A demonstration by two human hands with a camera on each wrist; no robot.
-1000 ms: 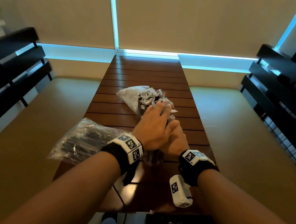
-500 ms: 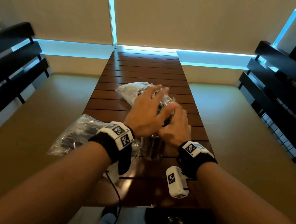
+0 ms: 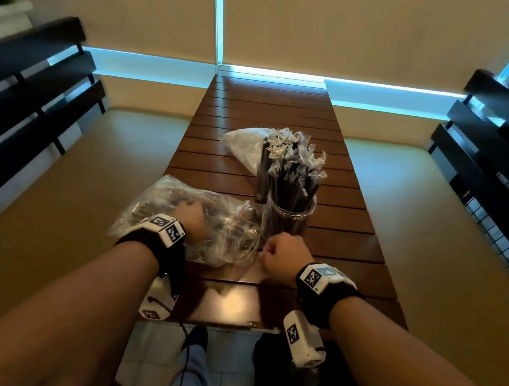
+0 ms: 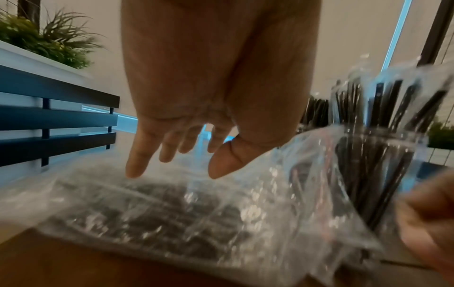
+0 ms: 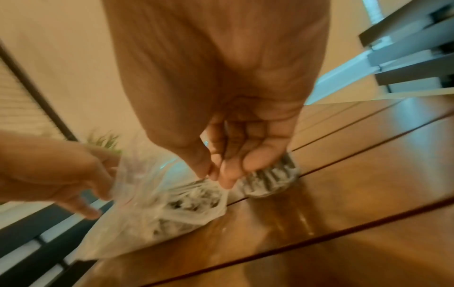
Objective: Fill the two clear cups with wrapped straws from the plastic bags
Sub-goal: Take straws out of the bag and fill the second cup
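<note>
Two plastic bags are on the slatted wooden table (image 3: 270,103), and one clear cup (image 3: 293,216) stands between them, already packed with wrapped straws (image 3: 289,172). Those straws stand nearly upright, long axis vertical, crinkled wrapper ends fanning out at the top and leaning a little away from the camera. The near bag (image 3: 192,220) lies flat on the table's left edge, and the dark straws inside it run roughly across the table, left to right. The far bag (image 3: 242,144) sits crumpled just behind the cup.

Left hand (image 3: 190,222) is over the near bag, fingers (image 4: 137,155) loosely spread and pointing down, tips at the plastic; whether they actually press it, hard to say. Right hand (image 3: 282,255) is pinching the bag's open mouth, thumb against fingertips, with the film bunched between them.

From the head view that pinch is only a fist; the right wrist view shows the plastic caught in the fingertips (image 5: 224,179) and the cup's base behind them. The left wrist view shows a green plant (image 4: 46,42) on a white ledge.

Dark slatted benches (image 3: 16,91) flank the table, beige blinds (image 3: 368,9) hang behind with blue light along their lower edge, and the floor is tan.
</note>
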